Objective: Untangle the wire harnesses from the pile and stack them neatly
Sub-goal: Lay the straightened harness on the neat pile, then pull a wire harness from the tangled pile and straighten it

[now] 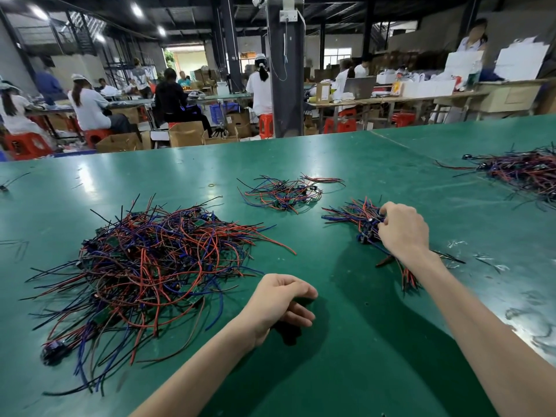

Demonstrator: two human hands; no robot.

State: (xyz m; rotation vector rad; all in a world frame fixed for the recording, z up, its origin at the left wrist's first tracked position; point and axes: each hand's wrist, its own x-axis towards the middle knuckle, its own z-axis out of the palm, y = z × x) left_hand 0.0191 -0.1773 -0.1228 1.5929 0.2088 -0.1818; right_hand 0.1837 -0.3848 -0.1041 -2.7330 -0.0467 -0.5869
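Note:
A big tangled pile of red, blue and black wire harnesses (144, 266) with small green boards lies on the green table (346, 356) at the left. To its right sits a small aligned bundle of harnesses (358, 219). My right hand (403, 228) lies on top of that bundle, fingers curled round its connector ends. My left hand (281, 302) hovers just above the table right of the big pile, fingers loosely curled, holding nothing.
A smaller loose heap of harnesses (285, 191) lies further back at the centre. Another large heap (523, 171) lies at the far right. A rubber band (212, 185) lies behind the big pile. Beyond the table edge, people sit at benches.

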